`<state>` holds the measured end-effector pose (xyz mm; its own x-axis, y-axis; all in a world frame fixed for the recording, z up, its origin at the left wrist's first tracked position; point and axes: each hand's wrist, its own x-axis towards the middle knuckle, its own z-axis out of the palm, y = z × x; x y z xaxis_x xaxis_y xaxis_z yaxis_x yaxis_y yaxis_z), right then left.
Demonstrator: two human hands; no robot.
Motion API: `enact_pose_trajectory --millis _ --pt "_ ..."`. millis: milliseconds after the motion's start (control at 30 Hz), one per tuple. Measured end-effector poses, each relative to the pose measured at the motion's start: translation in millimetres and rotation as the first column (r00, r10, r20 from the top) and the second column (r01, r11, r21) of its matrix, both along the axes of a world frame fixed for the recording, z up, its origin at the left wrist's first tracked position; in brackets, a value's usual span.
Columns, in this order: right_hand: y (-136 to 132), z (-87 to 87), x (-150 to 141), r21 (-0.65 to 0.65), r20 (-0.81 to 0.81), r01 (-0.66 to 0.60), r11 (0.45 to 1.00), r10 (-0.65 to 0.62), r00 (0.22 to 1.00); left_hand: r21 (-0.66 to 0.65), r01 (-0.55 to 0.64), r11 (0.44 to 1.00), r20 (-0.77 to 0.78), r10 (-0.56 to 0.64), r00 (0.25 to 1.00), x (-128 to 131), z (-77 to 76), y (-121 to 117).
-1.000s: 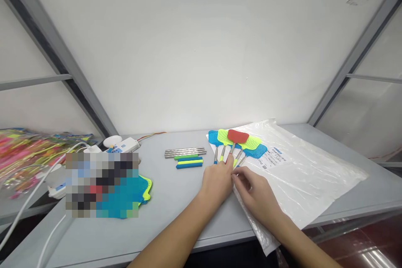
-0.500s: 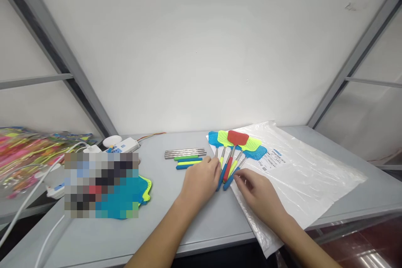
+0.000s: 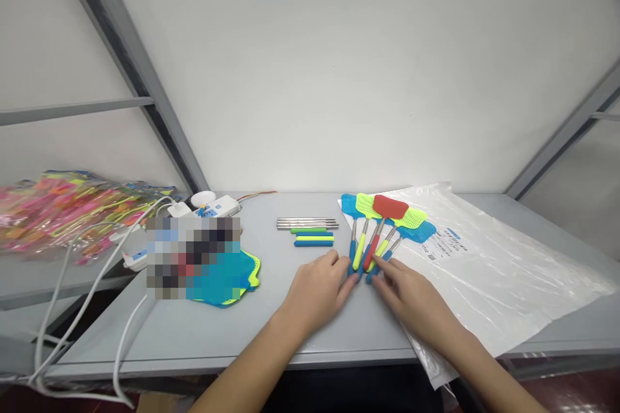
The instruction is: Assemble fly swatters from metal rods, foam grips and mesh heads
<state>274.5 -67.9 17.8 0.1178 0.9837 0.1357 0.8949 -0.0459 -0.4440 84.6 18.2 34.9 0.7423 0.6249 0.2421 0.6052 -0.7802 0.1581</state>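
Note:
Several fly swatters with red, yellow-green and blue heads lie fanned out, the red fly swatter (image 3: 390, 208) in the middle. Their heads overlap a white plastic mailer bag (image 3: 477, 297), and their handles converge towards me. At the left side of the handle ends, my left hand (image 3: 320, 287) is closed, fingers and thumb around a blue handle (image 3: 352, 258). My right hand (image 3: 411, 293) pinches the handles from the right, around the rightmost blue one. Left of the fan lie a row of metal rods (image 3: 306, 223) and several loose coloured grips (image 3: 314, 239).
A stack of blue and yellow-green swatter heads (image 3: 249, 271) lies at the left, partly under a blurred patch. Behind it are a power strip (image 3: 217, 208) and white cables (image 3: 90, 297). Plastic-wrapped colourful goods (image 3: 72, 213) are piled at the far left. A grey frame post (image 3: 150, 90) rises behind.
The view has shifted left, so things appear farther right. My right hand has come closer to my left at the handle ends, and the handles of the fan show more clearly.

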Motion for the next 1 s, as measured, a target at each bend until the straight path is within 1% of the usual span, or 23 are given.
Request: enact_pose_trajectory --millis 167,300,433,667,833,900,1000 --pt "2 -2.6 -1 -0.016 0.027 -0.008 1.000 0.009 1.000 -0.014 -0.010 1.000 -0.026 0.010 1.000 4 -2.7 -5" --pt "1 -3.2 0 -0.007 0.068 -0.001 1.000 0.002 0.998 -0.047 -0.024 0.999 -0.058 0.021 0.998 3 -6.4 -4" --pt "0 -3.6 1 0.004 0.098 0.002 1.000 -0.002 0.995 -0.070 -0.049 0.996 -0.094 0.042 0.995 4 -6.8 0" --pt "3 -8.9 2 0.060 0.221 -0.039 0.997 0.025 0.975 -0.085 -0.050 0.995 -0.102 0.041 0.994 10 -4.4 2" --pt "4 -14.7 2 0.114 0.280 -0.045 0.992 0.012 0.960 -0.086 -0.069 0.994 -0.090 0.061 0.994 15 -5.4 0" --pt "6 -16.4 2 0.152 0.298 -0.067 0.986 0.019 0.954 -0.085 -0.077 0.993 -0.083 0.070 0.994 16 -5.9 0" --pt "8 -17.5 2 0.219 0.337 -0.131 0.967 0.051 0.940 -0.087 -0.085 0.993 -0.076 0.078 0.994 16 -5.8 -1"
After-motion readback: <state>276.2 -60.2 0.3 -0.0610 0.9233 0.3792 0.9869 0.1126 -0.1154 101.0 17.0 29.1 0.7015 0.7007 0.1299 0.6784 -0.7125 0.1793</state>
